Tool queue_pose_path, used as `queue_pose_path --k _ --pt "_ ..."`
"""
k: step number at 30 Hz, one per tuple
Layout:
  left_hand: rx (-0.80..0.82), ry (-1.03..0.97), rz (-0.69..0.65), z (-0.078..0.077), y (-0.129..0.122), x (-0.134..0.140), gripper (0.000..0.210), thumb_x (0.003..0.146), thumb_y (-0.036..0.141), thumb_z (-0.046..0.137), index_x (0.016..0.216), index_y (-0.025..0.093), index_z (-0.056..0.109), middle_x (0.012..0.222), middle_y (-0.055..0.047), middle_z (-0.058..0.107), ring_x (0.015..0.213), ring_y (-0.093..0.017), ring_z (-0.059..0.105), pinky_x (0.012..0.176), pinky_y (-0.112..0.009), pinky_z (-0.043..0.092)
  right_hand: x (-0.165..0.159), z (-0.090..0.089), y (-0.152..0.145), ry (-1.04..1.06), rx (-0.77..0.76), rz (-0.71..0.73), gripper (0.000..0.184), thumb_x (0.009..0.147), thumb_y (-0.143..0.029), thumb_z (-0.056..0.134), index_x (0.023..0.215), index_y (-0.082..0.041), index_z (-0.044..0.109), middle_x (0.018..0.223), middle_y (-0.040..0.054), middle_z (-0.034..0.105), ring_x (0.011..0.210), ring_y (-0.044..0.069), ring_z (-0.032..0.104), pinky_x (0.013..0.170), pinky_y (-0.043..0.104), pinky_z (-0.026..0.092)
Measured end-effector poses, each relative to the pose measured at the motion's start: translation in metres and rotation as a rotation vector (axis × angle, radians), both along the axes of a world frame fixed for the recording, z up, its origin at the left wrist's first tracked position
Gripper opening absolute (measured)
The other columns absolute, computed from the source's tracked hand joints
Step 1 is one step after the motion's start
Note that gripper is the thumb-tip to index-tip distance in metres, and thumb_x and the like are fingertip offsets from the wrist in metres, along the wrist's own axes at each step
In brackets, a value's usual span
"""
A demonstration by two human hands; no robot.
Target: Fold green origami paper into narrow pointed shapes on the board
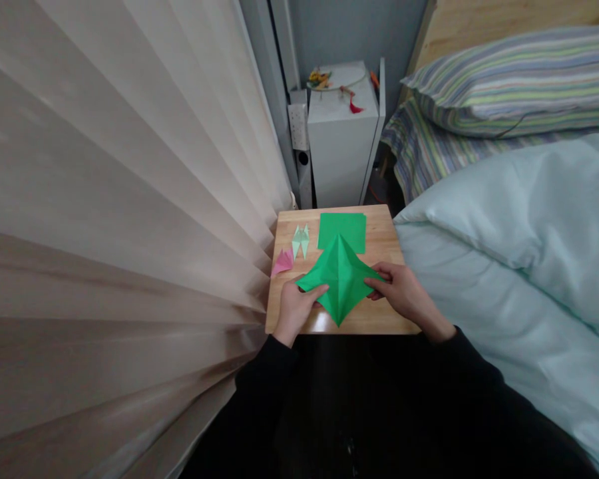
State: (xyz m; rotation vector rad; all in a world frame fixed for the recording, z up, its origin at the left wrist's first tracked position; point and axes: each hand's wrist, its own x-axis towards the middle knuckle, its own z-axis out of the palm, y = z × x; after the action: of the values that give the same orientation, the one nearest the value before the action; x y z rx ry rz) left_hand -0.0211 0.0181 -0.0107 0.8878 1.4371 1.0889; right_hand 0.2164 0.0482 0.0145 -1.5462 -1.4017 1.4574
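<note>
A green sheet of origami paper point(340, 278), creased down its middle and turned corner-on, is held up over a small wooden table point(384, 233). My left hand point(298, 306) pinches its left corner, thumb on top and fingers beneath. At the right corner, my right hand point(398, 287) grips the paper between thumb and fingers. Just behind it lies a stack of green square paper point(342, 229), partly covered by the sheet's far corner. To the left are a pale green folded paper figure point(301, 241) and a pink folded paper piece point(283, 261).
A pleated curtain point(154, 199) hangs close along the table's left side. On the right is a bed with a pale blue quilt point(519, 266) and a striped pillow point(519, 80). Beyond the table stands a white cabinet point(344, 153) with small ornaments on top.
</note>
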Motion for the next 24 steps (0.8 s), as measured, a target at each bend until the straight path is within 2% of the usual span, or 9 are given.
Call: queue_pose_path --k 3,6,8,10,12,15,18,22,24 --pt "-0.037 0.013 0.066 -0.003 0.003 -0.001 0.035 0.061 0.037 0.092 0.078 0.013 0.073 0.070 -0.003 0.073 0.055 -0.014 0.064 0.048 -0.025 0.052 0.001 0.000 -0.001 -0.025 0.035 0.021 0.009 0.083 -0.027 0.069 0.083 -0.018 0.069 0.067 0.0022 0.074 0.058 0.018 0.073 0.055 0.027 0.059" --pt "-0.058 -0.017 0.051 -0.004 0.006 -0.001 0.039 0.061 0.037 0.092 0.083 0.013 0.071 0.079 -0.006 0.076 0.061 -0.015 0.067 0.053 -0.025 0.056 0.006 0.001 -0.001 -0.085 0.077 0.003 0.011 0.085 -0.028 0.068 0.087 -0.018 0.069 0.069 0.0037 0.075 0.059 0.019 0.074 0.056 0.028 0.060" --pt "-0.016 -0.048 0.023 -0.001 0.006 -0.001 0.046 0.065 0.039 0.090 0.099 0.014 0.070 0.088 -0.007 0.076 0.067 -0.016 0.070 0.055 -0.025 0.057 0.009 0.002 0.000 -0.098 0.060 -0.006 0.014 0.085 -0.028 0.067 0.094 -0.018 0.068 0.071 0.0043 0.076 0.060 0.020 0.076 0.057 0.029 0.061" --pt "0.037 -0.096 -0.003 0.004 0.006 -0.003 0.063 0.071 0.041 0.086 0.125 0.018 0.062 0.097 -0.006 0.076 0.072 -0.017 0.072 0.057 -0.026 0.059 0.011 0.003 0.000 -0.082 0.036 -0.011 0.022 0.085 -0.028 0.067 0.105 -0.018 0.066 0.070 0.0031 0.076 0.060 0.021 0.076 0.056 0.029 0.062" --pt "0.059 -0.158 -0.093 0.012 0.005 -0.007 0.076 0.077 0.042 0.082 0.143 0.026 0.048 0.108 -0.005 0.074 0.075 -0.017 0.073 0.063 -0.029 0.063 0.011 0.003 0.000 -0.042 0.015 -0.018 0.030 0.085 -0.029 0.068 0.113 -0.019 0.063 0.067 0.0007 0.075 0.058 0.022 0.076 0.055 0.030 0.063" --pt "0.095 -0.210 -0.273 0.023 0.005 -0.014 0.080 0.072 0.032 0.087 0.143 0.029 0.050 0.130 -0.010 0.069 0.093 -0.021 0.075 0.075 -0.032 0.064 0.010 0.003 0.000 0.060 -0.014 -0.024 0.038 0.083 -0.036 0.070 0.116 -0.021 0.061 0.064 -0.0017 0.073 0.056 0.021 0.076 0.054 0.031 0.064" --pt "0.051 -0.230 -0.360 0.029 0.008 -0.020 0.083 0.067 0.024 0.090 0.140 0.028 0.051 0.117 -0.010 0.073 0.084 -0.021 0.076 0.072 -0.033 0.064 0.010 0.004 -0.001 0.111 -0.014 -0.021 0.042 0.082 -0.040 0.071 0.118 -0.021 0.061 0.065 -0.0024 0.073 0.055 0.020 0.075 0.054 0.031 0.065" --pt "0.016 -0.177 -0.280 0.029 0.009 -0.021 0.104 0.063 0.018 0.090 0.153 0.029 0.038 0.089 -0.002 0.075 0.068 -0.021 0.076 0.063 -0.031 0.063 0.008 0.007 -0.003 0.104 -0.020 0.009 0.043 0.083 -0.039 0.070 0.120 -0.019 0.063 0.063 -0.0026 0.071 0.052 0.020 0.073 0.051 0.031 0.064" --pt "0.003 -0.127 -0.258 0.028 0.007 -0.020 0.105 0.063 0.017 0.090 0.154 0.028 0.039 0.078 0.001 0.073 0.065 -0.022 0.076 0.062 -0.032 0.063 0.006 0.008 -0.005 0.085 -0.020 0.023 0.041 0.085 -0.036 0.067 0.122 -0.019 0.065 0.058 -0.0035 0.069 0.049 0.020 0.072 0.050 0.030 0.063"
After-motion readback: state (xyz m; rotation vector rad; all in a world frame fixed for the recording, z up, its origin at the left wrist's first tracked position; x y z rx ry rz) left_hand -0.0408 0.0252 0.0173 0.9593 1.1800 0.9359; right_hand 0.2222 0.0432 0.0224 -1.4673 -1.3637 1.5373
